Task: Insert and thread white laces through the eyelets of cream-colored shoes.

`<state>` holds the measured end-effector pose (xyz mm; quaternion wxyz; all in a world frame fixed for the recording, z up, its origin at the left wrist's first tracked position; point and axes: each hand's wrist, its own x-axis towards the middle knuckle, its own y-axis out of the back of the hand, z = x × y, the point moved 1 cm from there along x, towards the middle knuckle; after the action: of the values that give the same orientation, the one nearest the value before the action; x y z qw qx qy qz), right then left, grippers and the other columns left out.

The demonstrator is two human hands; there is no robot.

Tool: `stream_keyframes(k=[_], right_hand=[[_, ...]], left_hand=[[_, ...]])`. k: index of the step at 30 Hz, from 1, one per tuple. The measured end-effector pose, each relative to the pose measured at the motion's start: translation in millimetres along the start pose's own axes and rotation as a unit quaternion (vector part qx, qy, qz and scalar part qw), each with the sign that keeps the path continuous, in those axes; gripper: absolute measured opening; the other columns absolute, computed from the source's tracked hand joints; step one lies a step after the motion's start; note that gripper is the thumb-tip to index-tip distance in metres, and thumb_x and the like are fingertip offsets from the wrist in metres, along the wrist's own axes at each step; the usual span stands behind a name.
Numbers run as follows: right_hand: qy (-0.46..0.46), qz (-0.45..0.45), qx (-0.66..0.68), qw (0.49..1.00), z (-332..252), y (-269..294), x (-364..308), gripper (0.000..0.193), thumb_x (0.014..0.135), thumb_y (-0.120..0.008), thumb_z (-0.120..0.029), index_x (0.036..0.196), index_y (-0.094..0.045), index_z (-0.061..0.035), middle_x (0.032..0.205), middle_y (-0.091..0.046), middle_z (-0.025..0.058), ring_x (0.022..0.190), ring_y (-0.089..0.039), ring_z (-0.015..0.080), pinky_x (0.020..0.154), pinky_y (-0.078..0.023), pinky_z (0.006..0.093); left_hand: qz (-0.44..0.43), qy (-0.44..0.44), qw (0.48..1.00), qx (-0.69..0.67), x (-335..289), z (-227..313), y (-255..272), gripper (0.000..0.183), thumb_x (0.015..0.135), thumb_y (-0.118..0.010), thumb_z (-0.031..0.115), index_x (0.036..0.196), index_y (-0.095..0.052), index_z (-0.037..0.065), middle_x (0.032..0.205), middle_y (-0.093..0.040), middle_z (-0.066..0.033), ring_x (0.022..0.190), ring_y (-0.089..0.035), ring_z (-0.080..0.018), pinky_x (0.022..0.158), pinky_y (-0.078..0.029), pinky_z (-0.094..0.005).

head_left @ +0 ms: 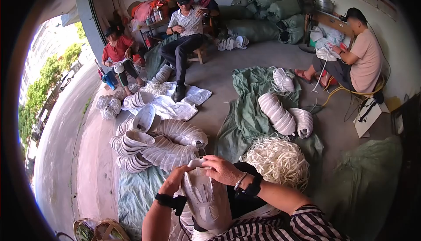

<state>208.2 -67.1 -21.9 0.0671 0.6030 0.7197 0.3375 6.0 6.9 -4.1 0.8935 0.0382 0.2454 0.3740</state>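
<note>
A white shoe upper [204, 199] with mesh and lace panels rests before my lap, its collar pointing away from me. My left hand [176, 178] grips the left side of the collar, fingers curled over the edge. On the right side of the opening, my right hand [222, 170] holds the rim, its fingers bent over the top. Just beyond my hands lie nested rows of white shoe uppers [169, 146]. A heap of loose white shoelaces [278, 160] sits right of my right hand. Part of the upper's inside is hidden by my fingers.
Green sheeting [247, 87] carries more nested uppers [277, 113]. White sheeting [190, 98] lies farther off. Three people sit around: one in red [118, 50], one in a patterned shirt [186, 23], one in pink [367, 61]. Stuffed green sacks [250, 30] line the back wall, near a fan [305, 1].
</note>
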Motion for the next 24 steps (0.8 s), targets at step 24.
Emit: stream_keyframes(k=[24], right_hand=[[-0.045, -0.201, -0.231, 0.951, 26, 38, -37, 0.033, 0.091, -0.041, -0.037, 0.116, -0.058, -0.0230, 0.117, -0.049, 0.0053, 0.103, -0.054, 0.0248, 0.085, -0.034, 0.0522]], left_hand=[[0.185, -0.123, 0.945, 0.239, -31, -13, -78, 0.102, 0.070, -0.068, 0.049, 0.140, -0.014, 0.000, 0.136, -0.030, -0.0255, 0.127, -0.032, -0.0394, 0.103, -0.030, -0.0447]])
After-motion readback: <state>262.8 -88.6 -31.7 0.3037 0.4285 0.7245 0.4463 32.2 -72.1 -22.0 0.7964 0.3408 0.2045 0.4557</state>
